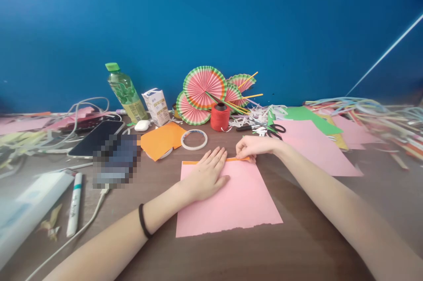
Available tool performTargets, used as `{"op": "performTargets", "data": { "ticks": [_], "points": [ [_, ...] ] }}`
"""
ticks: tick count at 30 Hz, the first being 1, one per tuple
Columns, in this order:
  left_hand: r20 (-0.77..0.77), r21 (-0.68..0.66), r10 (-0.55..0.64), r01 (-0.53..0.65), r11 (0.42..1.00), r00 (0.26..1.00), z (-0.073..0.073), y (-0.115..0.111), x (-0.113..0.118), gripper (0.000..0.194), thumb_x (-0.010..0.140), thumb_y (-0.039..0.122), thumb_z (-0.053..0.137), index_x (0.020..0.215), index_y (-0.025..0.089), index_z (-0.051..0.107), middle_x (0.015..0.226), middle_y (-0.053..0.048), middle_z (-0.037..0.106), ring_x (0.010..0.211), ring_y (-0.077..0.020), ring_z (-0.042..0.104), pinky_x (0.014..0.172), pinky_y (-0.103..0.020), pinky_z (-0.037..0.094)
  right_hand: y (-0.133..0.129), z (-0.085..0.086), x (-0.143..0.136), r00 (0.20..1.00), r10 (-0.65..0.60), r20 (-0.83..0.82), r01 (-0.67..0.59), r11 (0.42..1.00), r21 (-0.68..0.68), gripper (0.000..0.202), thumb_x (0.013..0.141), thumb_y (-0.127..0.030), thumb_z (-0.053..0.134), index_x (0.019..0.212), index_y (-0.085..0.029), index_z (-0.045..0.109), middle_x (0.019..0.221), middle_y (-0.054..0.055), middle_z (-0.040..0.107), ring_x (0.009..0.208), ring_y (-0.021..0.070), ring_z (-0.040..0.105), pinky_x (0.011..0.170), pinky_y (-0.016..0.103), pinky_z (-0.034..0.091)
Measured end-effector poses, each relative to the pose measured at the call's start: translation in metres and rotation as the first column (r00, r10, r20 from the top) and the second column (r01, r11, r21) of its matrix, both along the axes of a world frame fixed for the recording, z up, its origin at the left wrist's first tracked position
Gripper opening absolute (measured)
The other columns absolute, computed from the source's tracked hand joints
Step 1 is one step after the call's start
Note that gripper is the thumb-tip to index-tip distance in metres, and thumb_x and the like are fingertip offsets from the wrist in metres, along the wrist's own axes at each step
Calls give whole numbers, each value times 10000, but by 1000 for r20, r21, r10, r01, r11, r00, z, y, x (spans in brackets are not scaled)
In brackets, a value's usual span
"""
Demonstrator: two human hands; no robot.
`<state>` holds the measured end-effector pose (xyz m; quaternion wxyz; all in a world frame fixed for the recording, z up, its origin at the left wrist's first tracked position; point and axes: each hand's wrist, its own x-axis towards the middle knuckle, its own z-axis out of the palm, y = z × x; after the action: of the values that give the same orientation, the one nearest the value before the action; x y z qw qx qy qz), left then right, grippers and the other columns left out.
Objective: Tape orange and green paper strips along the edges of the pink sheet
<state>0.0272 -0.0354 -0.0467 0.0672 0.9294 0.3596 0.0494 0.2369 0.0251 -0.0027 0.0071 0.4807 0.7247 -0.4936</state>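
A pink sheet (231, 206) with a ragged near edge lies on the brown table (251, 259). Along its far edge runs a narrow orange strip (191, 162). My left hand (207, 175) rests flat on the sheet's upper left part, fingers stretched and thumb out, fingertips by the strip. At the strip's right end my right hand (247, 147) is closed in a pinch on the orange strip, close to the sheet's far right corner; its curled fingers partly hide that corner.
Beyond the sheet are a tape roll (194, 140), orange paper (161, 140), red thread spool (220, 117), black-handled scissors (276, 130) and paper fans (205, 88). A bottle (127, 95), phone (97, 139) and marker (74, 206) are left; pink paper (313, 148) lies right.
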Motion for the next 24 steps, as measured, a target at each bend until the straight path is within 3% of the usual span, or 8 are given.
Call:
{"op": "performTargets", "data": {
  "ticks": [11,14,19,24],
  "points": [
    [-6,8,17,-17,1000,1000,2,-2,0,623,875,424,243,1372,57,164,1443,-132,167,1333,-235,80,1078,-403,106,-2,6,2,996,2,-88,0,1000,26,167,659,-301,578,628,-143,536,479,-30,543,423,73,495,412,181,307],
    [45,23,-2,1,1000,999,4,-3,-1,574,876,392,273,1377,131,174,1447,-124,168,1334,-227,83,1072,-413,119,-3,8,1,997,-15,-70,19,998,61,168,658,-305,577,643,-142,541,507,-14,571,448,81,519,405,178,293],
    [80,5,-61,60,998,995,10,-4,-1,416,888,341,287,1296,310,357,1464,-63,134,1330,-258,93,1049,-457,150,-3,5,0,1000,0,-18,0,1000,12,174,663,-315,562,639,-144,543,524,9,601,465,93,536,396,177,293],
    [71,-22,-66,68,997,995,11,-4,-1,416,891,350,288,1304,385,329,1457,-36,169,1321,-297,120,1031,-504,142,-3,7,0,1000,-15,-26,16,999,31,177,670,-314,559,635,-142,545,519,14,606,448,88,524,393,177,300]
  ]
}}
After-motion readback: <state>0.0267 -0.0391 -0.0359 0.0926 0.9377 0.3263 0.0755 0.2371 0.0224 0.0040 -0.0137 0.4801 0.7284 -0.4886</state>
